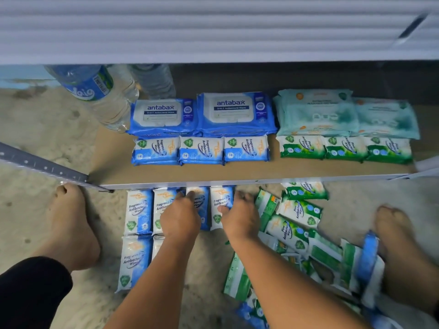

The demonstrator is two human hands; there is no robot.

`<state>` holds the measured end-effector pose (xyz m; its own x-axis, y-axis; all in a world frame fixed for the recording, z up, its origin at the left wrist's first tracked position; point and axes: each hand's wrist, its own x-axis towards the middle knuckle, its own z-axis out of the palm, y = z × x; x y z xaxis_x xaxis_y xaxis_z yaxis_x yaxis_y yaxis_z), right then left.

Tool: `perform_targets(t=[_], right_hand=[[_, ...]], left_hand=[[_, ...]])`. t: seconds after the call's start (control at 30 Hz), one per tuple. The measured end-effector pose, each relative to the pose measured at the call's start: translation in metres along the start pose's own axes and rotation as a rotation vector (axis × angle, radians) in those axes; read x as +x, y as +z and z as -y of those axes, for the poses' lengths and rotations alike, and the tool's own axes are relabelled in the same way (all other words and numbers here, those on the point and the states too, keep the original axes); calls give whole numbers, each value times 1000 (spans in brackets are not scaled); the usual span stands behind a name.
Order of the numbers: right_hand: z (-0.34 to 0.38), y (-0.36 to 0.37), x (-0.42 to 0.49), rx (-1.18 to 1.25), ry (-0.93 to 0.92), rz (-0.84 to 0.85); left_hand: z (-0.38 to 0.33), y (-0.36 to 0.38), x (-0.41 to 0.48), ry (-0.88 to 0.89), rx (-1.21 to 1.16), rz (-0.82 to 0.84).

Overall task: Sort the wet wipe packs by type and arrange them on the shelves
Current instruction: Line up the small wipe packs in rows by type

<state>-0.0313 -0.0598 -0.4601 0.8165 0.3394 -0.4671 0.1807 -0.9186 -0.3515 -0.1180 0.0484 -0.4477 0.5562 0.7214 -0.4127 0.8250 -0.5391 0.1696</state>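
Several blue-and-white fragrance-free wipe packs point(137, 212) lie in rows on the floor just in front of the low shelf board point(237, 170). My left hand point(180, 217) lies over one of them point(198, 203), fingers curled at its top edge. My right hand point(240, 214) grips the neighbouring blue pack point(221, 204), thumb on its face. On the shelf stand two big blue Antabax packs point(164, 115), teal packs point(316, 112), three small blue packs point(202, 150) and three small green pine packs point(344, 149).
A loose heap of green pine packs point(294, 231) with a few blue ones lies on the floor to the right. Water bottles point(95, 91) stand at the shelf's left. My bare feet point(71, 229) flank the packs. A grey shelf rail point(42, 167) juts left.
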Motion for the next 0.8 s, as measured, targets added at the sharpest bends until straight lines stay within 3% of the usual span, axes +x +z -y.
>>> perform_targets(t=[0.13,0.27,0.43,0.63,0.8], right_hand=[[-21,-33,-21,65,0,-65],[-89,-74,-55,117,-5,-212],[-201,-119,-114,206,265,-315],[-300,-147,-180,242,690,-84],[-332,-140,-178,339,779,-8]], left_hand=[[-17,2,-22,82,-90,-33],[-39,8,-55,258,-124,-15],[-67,11,-111,476,-1,74],[-107,26,-174,474,-42,333],[-131,48,-200,520,-47,396]])
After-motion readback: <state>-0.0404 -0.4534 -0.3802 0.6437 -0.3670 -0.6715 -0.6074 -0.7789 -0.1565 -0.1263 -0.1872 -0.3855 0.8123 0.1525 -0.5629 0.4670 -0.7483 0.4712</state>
